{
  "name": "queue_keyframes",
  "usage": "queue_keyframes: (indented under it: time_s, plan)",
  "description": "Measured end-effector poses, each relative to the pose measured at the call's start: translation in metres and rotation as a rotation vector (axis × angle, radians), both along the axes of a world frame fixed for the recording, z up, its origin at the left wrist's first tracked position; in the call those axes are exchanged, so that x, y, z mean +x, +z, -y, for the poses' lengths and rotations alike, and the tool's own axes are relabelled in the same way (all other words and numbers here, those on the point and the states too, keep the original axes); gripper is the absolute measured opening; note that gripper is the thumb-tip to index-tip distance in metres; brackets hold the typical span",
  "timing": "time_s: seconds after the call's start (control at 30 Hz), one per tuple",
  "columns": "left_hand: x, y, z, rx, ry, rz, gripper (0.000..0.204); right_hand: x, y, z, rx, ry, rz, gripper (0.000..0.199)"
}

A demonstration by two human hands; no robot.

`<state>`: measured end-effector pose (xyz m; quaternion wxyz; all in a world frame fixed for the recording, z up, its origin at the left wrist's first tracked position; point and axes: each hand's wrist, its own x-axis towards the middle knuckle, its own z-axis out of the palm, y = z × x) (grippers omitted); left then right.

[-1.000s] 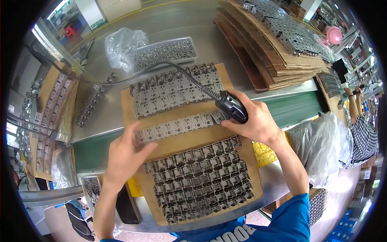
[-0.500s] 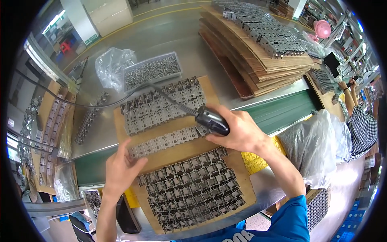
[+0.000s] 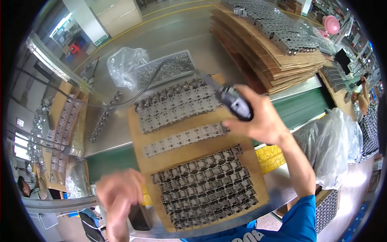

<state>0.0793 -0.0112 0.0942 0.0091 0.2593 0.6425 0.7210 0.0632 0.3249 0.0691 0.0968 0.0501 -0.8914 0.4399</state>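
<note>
My right hand [image 3: 260, 121] is wrapped round a black corded electric screwdriver [image 3: 238, 105], just beyond the right end of a single row of flat grey metal brackets [image 3: 183, 139]. Its bit cannot be made out. Blurred by motion, my left hand [image 3: 121, 187] is over the cardboard's lower left side, near a dark phone-like slab [image 3: 139, 218]; its fingers are smeared. Behind the single row lies a block of grey brackets [image 3: 177, 103] with parts along its far edge. Closer to me, a larger block of dark metal assemblies [image 3: 205, 187] covers the cardboard sheet [image 3: 141, 141].
A clear tray of small screws [image 3: 167, 68] stands behind the cardboard beside a crumpled plastic bag [image 3: 127, 66]. Stacked cardboard layers [image 3: 262, 52] bearing brackets rise at the back right. The screwdriver's cable [image 3: 141, 90] crosses the table. At far right, a co-worker's arm [image 3: 363, 99] shows.
My left hand has pulled back from the single row's left end toward me. My right hand has lifted the screwdriver away from the row's right end. The view has shifted slightly.
</note>
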Motion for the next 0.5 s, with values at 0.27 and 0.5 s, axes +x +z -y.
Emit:
queue_keyframes:
  time_s: [0.27, 0.5]
  plan:
    - [0.015, 0.087, -0.041, 0.423, -1.221, 0.065, 0.052, -0.04, 0.041, 0.045, -0.378, -0.097, -0.306, 0.029]
    - [0.034, 0.082, -0.05, 0.472, -1.135, 0.19, 0.064, -0.03, 0.051, 0.041, -0.444, -0.126, -0.225, 0.024]
